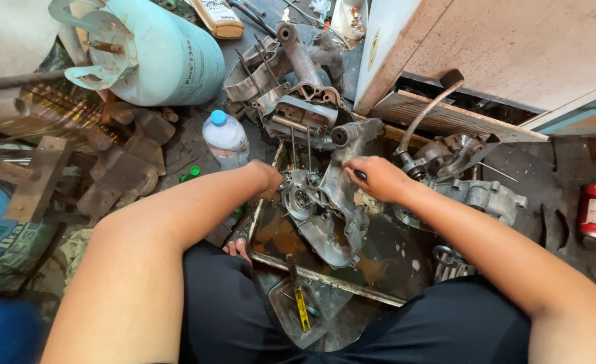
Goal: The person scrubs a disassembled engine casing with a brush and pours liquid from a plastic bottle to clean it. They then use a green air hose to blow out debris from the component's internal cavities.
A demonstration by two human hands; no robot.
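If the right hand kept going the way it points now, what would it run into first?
The right hand points left, across the metal tray. It already rests on the grey engine casing, so that comes first; beyond it, probably the left hand, though depth is unclear.

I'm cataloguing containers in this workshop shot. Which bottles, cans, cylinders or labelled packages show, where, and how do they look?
Gas cylinder: top left, lying down, pale green, dark lettering.
Water bottle: beside the left hand, clear, blue cap.
Oil bottle: top centre, tan, labelled.
Spray can: far right, red, white label.
Sack: left edge, blue-green print.
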